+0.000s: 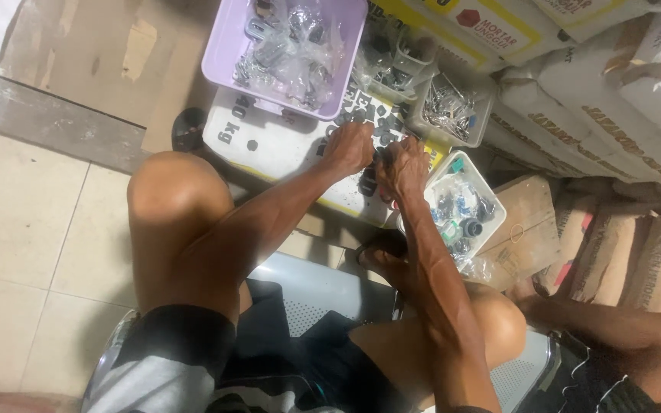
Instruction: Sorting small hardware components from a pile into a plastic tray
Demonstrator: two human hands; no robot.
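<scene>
Two hands: left hand (350, 147) and right hand (403, 164) closed, side by side.
Held thing: small black plastic part (382, 155) between them; which hand grips, cannot tell.
Nearest tub: white plastic tub (493, 200), just right.

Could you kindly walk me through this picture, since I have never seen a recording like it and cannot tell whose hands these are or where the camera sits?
There is no machine here. The one picture comes from a camera worn on a person's head, looking down past their knees at their own two bare hands.

The person sits on a metal seat. In front of them lies a white sack, used as a work surface, with small dark parts scattered on it. The left hand and right hand meet over these parts, fingers curled; what each grip holds is too small to tell.

Around them stand a lilac tray of bagged metal fittings, a clear tub of shiny metal pieces, and a white tub of mixed parts. Stacked sacks fill the right side.
</scene>
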